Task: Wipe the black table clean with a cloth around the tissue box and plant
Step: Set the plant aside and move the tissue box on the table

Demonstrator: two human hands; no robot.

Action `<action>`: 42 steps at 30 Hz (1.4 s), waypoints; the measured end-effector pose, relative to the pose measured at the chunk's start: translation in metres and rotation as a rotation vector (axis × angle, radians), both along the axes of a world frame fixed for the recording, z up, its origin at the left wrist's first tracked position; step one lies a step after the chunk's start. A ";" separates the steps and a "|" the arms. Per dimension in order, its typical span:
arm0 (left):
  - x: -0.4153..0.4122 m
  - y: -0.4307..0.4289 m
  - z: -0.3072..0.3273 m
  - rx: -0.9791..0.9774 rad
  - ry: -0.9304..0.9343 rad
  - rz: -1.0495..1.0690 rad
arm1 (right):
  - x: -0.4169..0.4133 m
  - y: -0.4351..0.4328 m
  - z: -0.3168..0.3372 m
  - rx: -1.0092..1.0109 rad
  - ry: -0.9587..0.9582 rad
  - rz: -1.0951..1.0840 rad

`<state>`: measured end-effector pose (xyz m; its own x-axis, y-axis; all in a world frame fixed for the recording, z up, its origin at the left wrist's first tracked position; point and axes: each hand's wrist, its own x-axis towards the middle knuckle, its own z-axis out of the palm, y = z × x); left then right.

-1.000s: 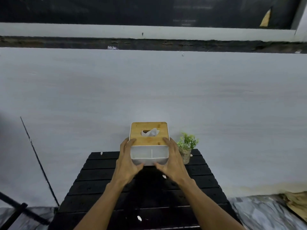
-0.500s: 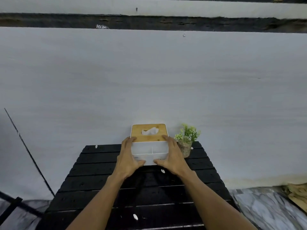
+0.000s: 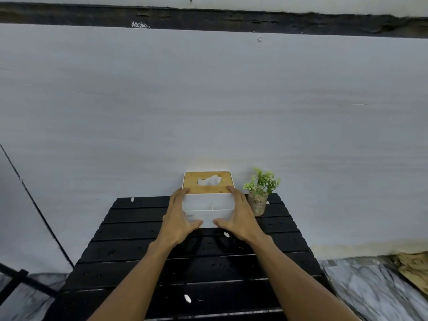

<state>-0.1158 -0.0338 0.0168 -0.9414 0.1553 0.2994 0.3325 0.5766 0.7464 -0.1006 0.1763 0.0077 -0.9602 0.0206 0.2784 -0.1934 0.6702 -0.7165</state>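
A white tissue box [image 3: 208, 205] with a wooden lid and a tissue poking out stands at the back middle of the black slatted table [image 3: 129, 246], against the wall. My left hand [image 3: 179, 218] grips its left side and my right hand [image 3: 238, 217] grips its right side, thumbs on the front. A small green plant [image 3: 260, 191] in a clear pot stands just right of the box, close to my right hand. No cloth is in view.
Small white scraps lie on the table, one near the front [image 3: 187, 298], one below the box [image 3: 226, 234], one at the back left [image 3: 132, 199]. A grey wall [image 3: 208, 100] rises right behind the table. Marble floor [image 3: 370, 288] lies to the right.
The tissue box has been moved away from me toward the wall between both hands and now sits lower, at the table's back. The view has tilted.
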 end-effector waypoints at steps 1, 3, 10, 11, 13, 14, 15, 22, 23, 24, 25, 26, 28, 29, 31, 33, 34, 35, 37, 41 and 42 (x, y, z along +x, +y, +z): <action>0.000 -0.001 0.001 0.011 -0.007 -0.001 | 0.001 -0.001 0.001 0.002 -0.009 -0.003; 0.003 -0.002 0.005 0.036 -0.020 0.001 | 0.004 -0.003 0.003 0.018 -0.027 -0.007; 0.050 -0.017 0.010 -0.053 -0.046 0.088 | 0.051 -0.009 0.011 0.055 -0.044 -0.016; 0.062 -0.019 0.011 -0.076 -0.045 0.094 | 0.062 -0.011 0.014 0.067 -0.054 -0.015; 0.087 -0.024 0.014 -0.127 -0.039 0.103 | 0.086 -0.013 0.021 0.087 -0.065 -0.011; 0.100 -0.026 0.015 -0.147 -0.039 0.102 | 0.098 -0.013 0.024 0.093 -0.062 -0.009; 0.115 -0.028 0.017 -0.162 -0.035 0.098 | 0.111 -0.013 0.029 0.102 -0.056 -0.006; 0.219 -0.040 0.025 -0.242 -0.001 0.014 | 0.223 0.000 0.041 0.216 -0.084 -0.087; 0.232 -0.041 0.024 -0.253 0.012 0.012 | 0.240 0.006 0.037 0.243 -0.080 -0.117; 0.246 -0.042 0.024 -0.276 0.029 0.008 | 0.259 0.012 0.032 0.279 -0.072 -0.157; 0.258 -0.044 0.024 -0.304 0.045 0.007 | 0.278 0.019 0.025 0.323 -0.068 -0.201; 0.270 -0.047 0.021 -0.331 0.059 0.007 | 0.297 0.027 0.017 0.373 -0.071 -0.239; 0.289 -0.052 0.014 -0.372 0.062 0.013 | 0.335 0.043 -0.003 0.479 -0.138 -0.285; 0.297 -0.055 0.010 -0.387 0.052 0.017 | 0.354 0.048 -0.012 0.512 -0.201 -0.294; 0.308 -0.061 0.000 -0.409 0.013 0.021 | 0.386 0.055 -0.028 0.567 -0.311 -0.274; 0.316 -0.065 -0.009 -0.407 -0.022 0.019 | 0.406 0.055 -0.035 0.608 -0.382 -0.261; 0.319 -0.067 -0.013 -0.403 -0.032 0.016 | 0.410 0.054 -0.037 0.623 -0.400 -0.262; 0.320 -0.069 -0.016 -0.402 -0.040 0.011 | 0.410 0.053 -0.038 0.629 -0.409 -0.270; 0.320 -0.073 -0.020 -0.401 -0.044 0.007 | 0.403 0.051 -0.038 0.624 -0.421 -0.294; 0.313 -0.083 -0.021 -0.373 -0.001 -0.003 | 0.379 0.045 -0.033 0.622 -0.458 -0.337; 0.311 -0.086 -0.021 -0.365 0.013 -0.001 | 0.375 0.042 -0.032 0.625 -0.466 -0.335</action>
